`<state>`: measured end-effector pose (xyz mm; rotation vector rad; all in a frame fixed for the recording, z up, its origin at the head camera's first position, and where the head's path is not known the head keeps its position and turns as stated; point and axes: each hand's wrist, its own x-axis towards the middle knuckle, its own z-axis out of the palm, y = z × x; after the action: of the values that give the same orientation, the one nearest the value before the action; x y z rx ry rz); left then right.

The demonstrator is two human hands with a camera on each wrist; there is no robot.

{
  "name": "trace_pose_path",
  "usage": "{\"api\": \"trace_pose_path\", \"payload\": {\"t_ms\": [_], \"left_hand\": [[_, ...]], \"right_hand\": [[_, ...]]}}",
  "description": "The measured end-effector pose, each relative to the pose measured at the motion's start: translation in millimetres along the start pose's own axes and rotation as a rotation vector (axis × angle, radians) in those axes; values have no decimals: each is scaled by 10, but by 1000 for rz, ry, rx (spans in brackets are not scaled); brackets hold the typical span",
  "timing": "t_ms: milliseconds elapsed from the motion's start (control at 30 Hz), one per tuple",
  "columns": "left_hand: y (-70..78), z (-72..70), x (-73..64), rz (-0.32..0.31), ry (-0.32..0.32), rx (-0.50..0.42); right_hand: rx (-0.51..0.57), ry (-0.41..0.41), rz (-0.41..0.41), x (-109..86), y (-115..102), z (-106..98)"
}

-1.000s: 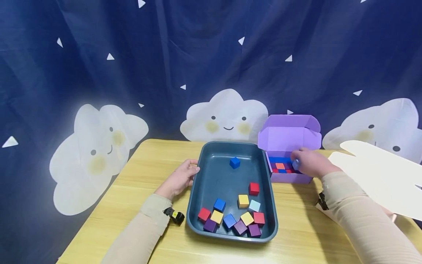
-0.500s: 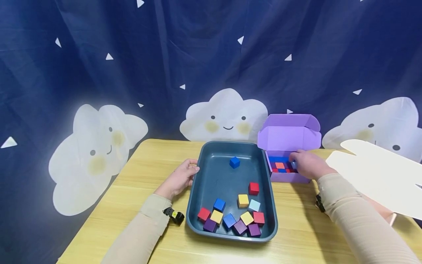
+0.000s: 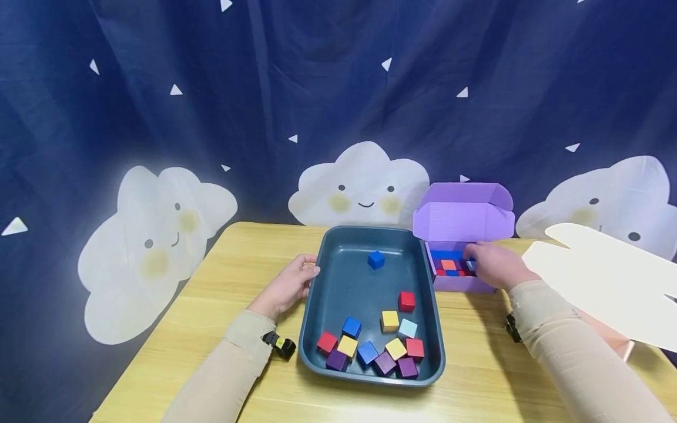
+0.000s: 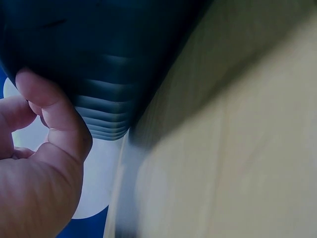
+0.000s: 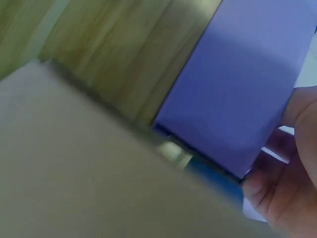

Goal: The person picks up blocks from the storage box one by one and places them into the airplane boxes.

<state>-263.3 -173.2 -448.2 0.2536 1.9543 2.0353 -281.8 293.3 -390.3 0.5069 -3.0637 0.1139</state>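
At the purple box, my right hand reaches in over the right side and pinches a light blue cube, low among the others. In the right wrist view the fingers are by the corner of the box wall. Blue, red, dark purple cubes and an orange one lie packed inside. My left hand holds the left edge of the dark blue-grey tray, its thumb against the outer wall. Loose cubes lie in the tray, a lone blue cube at its far end.
The purple lid stands raised at the back. Right of my right arm is a pale cardboard box with a large cream flap. Several red, yellow, purple and blue cubes cluster near the tray's front. A cloud-print curtain hangs behind the wooden table.
My right hand has moved slightly left and lowered the light blue cube into the purple box. The left hand and the tray have stayed in place.
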Motion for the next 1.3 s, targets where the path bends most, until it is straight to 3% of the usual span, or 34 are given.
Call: {"api": "trace_pose_path", "payload": {"t_ms": [100,267,500,800,1067,1200,1300], "left_hand": [[3,9,0,0,3,-2],[1,8,7,-1,2,-12],[-7,0,17,-3,1,-7],[7,-7,9,-7,6,-22],[10,-24,-1,-14,1,-49],[13,-14,10,-6,-13,-51],[1,-10,22,-4,-19,-51]], "right_hand": [[-9,-21,24,6,-74,-51],[68,-15,10,10,-337,-205],[157,29,-164,-12,-815,-376],[184,-75,-363,22,-1581,-515],[90,-231,-665,-55,-2253,-368],[26,-265,-731,-106,-2467,-232],[-6,-302,-730,-132,-2559,-121]]}}
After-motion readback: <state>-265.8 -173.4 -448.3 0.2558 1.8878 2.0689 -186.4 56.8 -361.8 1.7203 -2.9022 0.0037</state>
